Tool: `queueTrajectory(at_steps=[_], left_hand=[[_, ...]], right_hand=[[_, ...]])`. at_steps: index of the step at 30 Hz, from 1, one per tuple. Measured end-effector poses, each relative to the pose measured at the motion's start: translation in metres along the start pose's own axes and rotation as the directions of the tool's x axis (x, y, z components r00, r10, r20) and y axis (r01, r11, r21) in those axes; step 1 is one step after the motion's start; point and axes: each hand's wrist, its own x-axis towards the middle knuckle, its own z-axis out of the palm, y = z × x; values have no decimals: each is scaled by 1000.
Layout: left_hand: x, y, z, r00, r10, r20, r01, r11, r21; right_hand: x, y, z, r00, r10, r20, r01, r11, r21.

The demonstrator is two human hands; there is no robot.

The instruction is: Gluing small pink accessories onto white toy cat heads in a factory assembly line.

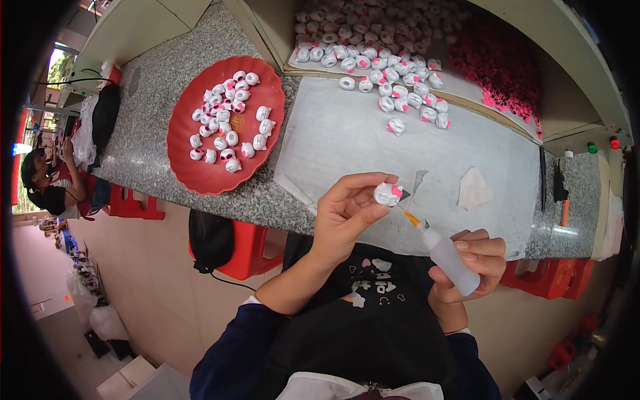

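Pinched between the fingers of my left hand (347,212) is a small white cat-shaped head (387,194) with a pink bow. My right hand (475,261) is wrapped round a translucent white squeeze bottle (448,257) with an orange needle tip (412,218). The bottle is tilted, its thin needle pointing up and left at the head, close by the bow; whether it touches I cannot tell. Beyond my hands, several more white heads (396,126) lie on the white sheet (320,143) that covers the worktop.
To the left stands a red scalloped tray (179,137) holding several white heads. A shelf at the back holds a heap of white heads (367,33) and a pile of pink pieces (497,67). A white scrap (474,188) lies at right. Red stools (250,257) stand below; a person (57,177) sits far left.
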Motion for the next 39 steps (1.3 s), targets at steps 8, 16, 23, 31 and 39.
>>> queueTrajectory(at_steps=[8, 16, 23, 31, 39], left_hand=[[-2, -4, 2, 983, 184, 13, -174, 902, 395], [-2, 1, 3, 972, 179, 149, -233, 790, 568], [2, 7, -1, 977, 56, 208, -171, 784, 597], [4, 7, 1, 977, 30, 212, -161, 753, 638], [5, 4, -1, 981, -5, 195, -122, 762, 636]], right_hand=[[17, 8, 26, 936, 326, -133, -247, 877, 411], [13, 27, 27, 754, 609, 245, -618, 534, 576], [20, 31, 15, 612, 678, 407, -786, 466, 405], [24, 30, 8, 614, 652, 445, -787, 553, 274], [21, 33, 6, 586, 684, 434, -808, 528, 260]])
